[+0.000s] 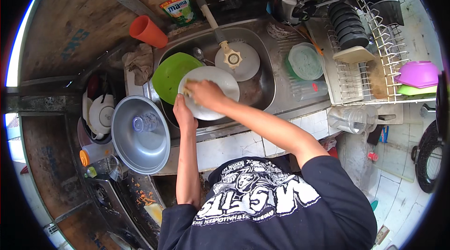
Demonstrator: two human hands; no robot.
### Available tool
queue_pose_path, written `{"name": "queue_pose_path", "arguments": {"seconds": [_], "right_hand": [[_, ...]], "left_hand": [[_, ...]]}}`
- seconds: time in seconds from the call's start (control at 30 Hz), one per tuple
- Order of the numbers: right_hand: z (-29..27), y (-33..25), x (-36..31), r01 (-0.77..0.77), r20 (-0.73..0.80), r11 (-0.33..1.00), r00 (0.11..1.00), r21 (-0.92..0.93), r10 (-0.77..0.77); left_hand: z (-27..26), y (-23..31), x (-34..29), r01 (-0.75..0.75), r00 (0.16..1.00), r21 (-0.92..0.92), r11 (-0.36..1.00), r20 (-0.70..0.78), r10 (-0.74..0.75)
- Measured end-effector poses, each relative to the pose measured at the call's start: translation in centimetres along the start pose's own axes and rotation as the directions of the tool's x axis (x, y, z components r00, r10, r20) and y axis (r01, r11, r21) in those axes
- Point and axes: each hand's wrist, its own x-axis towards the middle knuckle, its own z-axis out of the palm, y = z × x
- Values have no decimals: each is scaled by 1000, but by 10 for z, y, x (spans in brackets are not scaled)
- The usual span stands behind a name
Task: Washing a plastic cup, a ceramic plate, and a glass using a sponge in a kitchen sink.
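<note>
My left hand (183,112) grips the near left rim of a white plate (219,85), which is tilted over the sink (265,74). Pressed on the plate's face, my right hand (204,94) is closed on a yellowish sponge (188,89), mostly covered by the fingers. A green basin (171,74) sits in the sink just left of the plate. Behind it lie a spoon (198,53) and another white plate (248,60), beneath the tap with its cream star-shaped knob (233,58).
A large grey basin (126,149) with a clear cup (145,122) stands left of the sink. An orange cup (149,31) and a soap pouch (180,12) are behind. A green-tinted container (304,61) rests right, before the dish rack (349,86). Clear jars (349,119) lie along the counter edge.
</note>
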Motion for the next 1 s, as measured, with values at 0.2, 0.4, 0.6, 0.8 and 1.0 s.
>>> {"name": "queue_pose_path", "arguments": {"seconds": [0.2,0.4,0.6,0.8,1.0], "right_hand": [[21,11,23,-39,-206,998,977,47,47],[30,-1,-7,237,-16,961,971,141,-237],[-28,-29,-22,233,465,969,868,-79,-171],[-1,-2,18,89,-20,934,995,-346,-103],[-19,29,2,87,42,868,996,-489,-76]], "left_hand": [[-4,8,0,-60,996,26,998,63,59],[-5,14,6,-57,998,-51,997,28,58],[-15,5,2,-4,1000,-1,1000,-12,4],[1,11,-1,-29,999,11,1000,17,29],[-16,7,4,-98,995,23,995,-14,98]]}}
